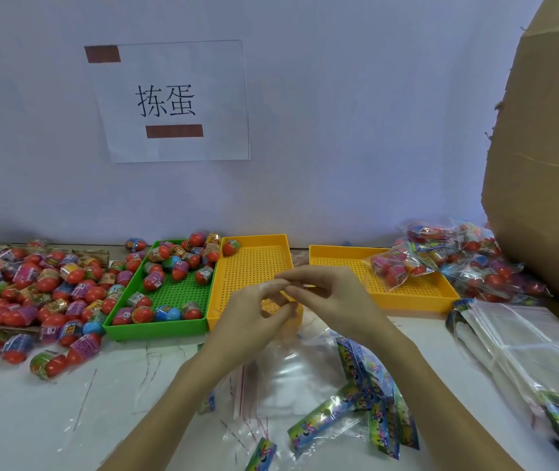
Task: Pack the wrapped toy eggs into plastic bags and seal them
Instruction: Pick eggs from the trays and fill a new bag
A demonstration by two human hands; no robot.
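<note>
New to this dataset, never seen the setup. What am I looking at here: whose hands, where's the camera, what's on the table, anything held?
There is no robot. One camera, worn on a person's head, looks forward and down at their bare hands. The left hand and right hand meet over the middle yellow perforated plastic tray, fingertips pinching something thin; I cannot tell what. On the white table: loose red wrapped toy eggs, more in the green perforated plastic tray, a filled bag in the right yellow tray, and empty clear plastic bags.

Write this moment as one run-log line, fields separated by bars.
left hand and right hand: pinching something thin together | middle yellow tray: one egg | green tray: many eggs | clear bag: flat on table
</note>
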